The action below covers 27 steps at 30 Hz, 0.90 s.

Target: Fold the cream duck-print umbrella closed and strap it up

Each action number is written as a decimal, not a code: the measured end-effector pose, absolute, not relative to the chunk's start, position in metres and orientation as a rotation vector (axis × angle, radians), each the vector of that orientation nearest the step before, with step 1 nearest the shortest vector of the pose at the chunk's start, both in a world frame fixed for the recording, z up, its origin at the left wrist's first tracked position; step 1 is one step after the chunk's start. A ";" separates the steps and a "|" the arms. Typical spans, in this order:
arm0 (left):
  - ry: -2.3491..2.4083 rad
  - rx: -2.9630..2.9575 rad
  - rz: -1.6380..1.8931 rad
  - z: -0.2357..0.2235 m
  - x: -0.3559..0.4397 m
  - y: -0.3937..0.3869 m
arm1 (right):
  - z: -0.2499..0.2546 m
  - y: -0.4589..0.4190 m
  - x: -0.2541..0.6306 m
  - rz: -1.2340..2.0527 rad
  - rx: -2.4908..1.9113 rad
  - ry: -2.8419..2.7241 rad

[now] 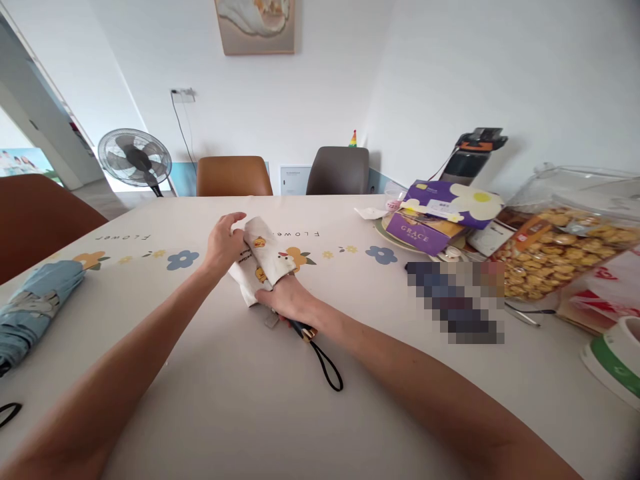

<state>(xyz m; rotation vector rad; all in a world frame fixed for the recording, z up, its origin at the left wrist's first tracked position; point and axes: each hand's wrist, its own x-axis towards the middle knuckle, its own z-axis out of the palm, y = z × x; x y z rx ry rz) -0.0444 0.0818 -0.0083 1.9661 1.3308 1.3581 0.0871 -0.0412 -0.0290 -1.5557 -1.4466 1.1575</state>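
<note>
A folded white umbrella [265,250] with small yellow cartoon prints lies across my two hands above the table's middle. My right hand [287,297] is wrapped around its lower part, with some fingers hidden under the cloth. Past that hand stick out the dark handle [303,330] with a gold-coloured end and a black wrist loop [327,370]. At the far left side of the umbrella, my left hand [227,241] has its fingers bent against the cloth, and the cloth partly covers them. A small clear tag [271,321] hangs below the cloth.
To the left lies a folded light-blue umbrella [43,310]. On the right stand a purple box [425,230] on a plate, a dark bottle [473,157], a clear snack container [575,240] and a green-and-white roll [617,360]. A pixelated patch hides something nearby. Chairs and a fan [135,159] stand beyond.
</note>
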 end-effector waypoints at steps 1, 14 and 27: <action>1.298 2.004 1.329 -0.008 -0.045 0.082 | -0.028 -0.042 0.085 1.077 -1.568 -1.552; 1.379 2.075 1.322 0.002 -0.053 0.083 | -0.024 -0.045 0.080 0.859 -1.656 -1.877; 1.378 1.973 1.394 -0.007 -0.057 0.095 | -0.032 -0.030 0.110 1.532 -1.466 -1.273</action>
